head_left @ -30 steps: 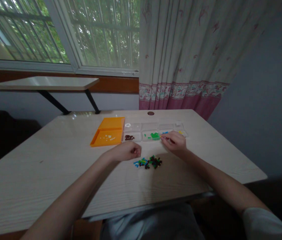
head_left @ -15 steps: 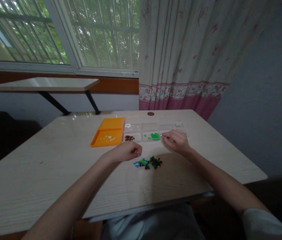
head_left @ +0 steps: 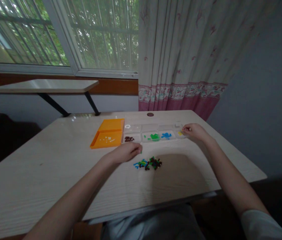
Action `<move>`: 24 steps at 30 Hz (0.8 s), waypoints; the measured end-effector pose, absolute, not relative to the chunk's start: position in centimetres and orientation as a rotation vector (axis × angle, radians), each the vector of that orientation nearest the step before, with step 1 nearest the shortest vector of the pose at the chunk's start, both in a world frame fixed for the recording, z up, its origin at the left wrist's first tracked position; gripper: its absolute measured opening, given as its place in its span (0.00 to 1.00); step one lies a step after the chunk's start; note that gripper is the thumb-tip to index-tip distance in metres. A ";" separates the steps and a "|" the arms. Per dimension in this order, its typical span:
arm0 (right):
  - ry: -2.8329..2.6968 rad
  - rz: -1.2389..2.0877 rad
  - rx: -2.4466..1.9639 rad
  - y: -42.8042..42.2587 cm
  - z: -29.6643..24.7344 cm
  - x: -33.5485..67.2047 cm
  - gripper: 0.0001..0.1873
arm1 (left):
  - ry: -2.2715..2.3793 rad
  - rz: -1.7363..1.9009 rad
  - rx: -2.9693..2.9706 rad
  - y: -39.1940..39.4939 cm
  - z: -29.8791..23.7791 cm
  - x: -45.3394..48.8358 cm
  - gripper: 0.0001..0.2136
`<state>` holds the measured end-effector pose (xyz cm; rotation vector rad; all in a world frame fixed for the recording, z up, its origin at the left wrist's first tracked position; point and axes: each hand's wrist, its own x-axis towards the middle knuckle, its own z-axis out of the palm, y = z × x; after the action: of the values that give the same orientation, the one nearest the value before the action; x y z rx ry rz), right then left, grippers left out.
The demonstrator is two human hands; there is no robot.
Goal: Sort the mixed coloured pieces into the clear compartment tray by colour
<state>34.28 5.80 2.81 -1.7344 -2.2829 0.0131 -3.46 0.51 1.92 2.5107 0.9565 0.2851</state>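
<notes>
My left hand (head_left: 128,151) is closed just in front of the clear compartment box (head_left: 144,141). A tiny green piece (head_left: 141,152) peeks out under its fingertips. My right hand (head_left: 195,131) is pinched over the box's right end, beside the yellow pieces (head_left: 180,133); whatever its fingers hold is too small to make out. Other compartments contain brown pieces (head_left: 129,139), green pieces (head_left: 154,137) and blue pieces (head_left: 166,135). On the table nearer to me lies a mixed pile (head_left: 153,162) of brown, green, blue and yellow pieces.
An open orange case (head_left: 103,146) with several small white pieces (head_left: 109,139) stands left of the clear box. Behind it, a raised shelf (head_left: 51,86) rests on black brackets. A round dark cap (head_left: 150,114) sits near the table's back edge, below the curtain (head_left: 178,90).
My right hand has moved right, from beside the green compartment to the yellow one, uncovering the blue pieces. My left hand has stayed almost in place, fingers still closed.
</notes>
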 end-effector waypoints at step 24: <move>-2.317 0.073 -1.238 2.8 2.7 26.7 0.09 | 1.025 0.657 2.385 -0.2 2.8 -2.0 0.10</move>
<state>26.66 2.75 2.73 -1.2375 -2.3172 0.0733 -2.04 -0.21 2.78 2.3846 1.0253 0.6572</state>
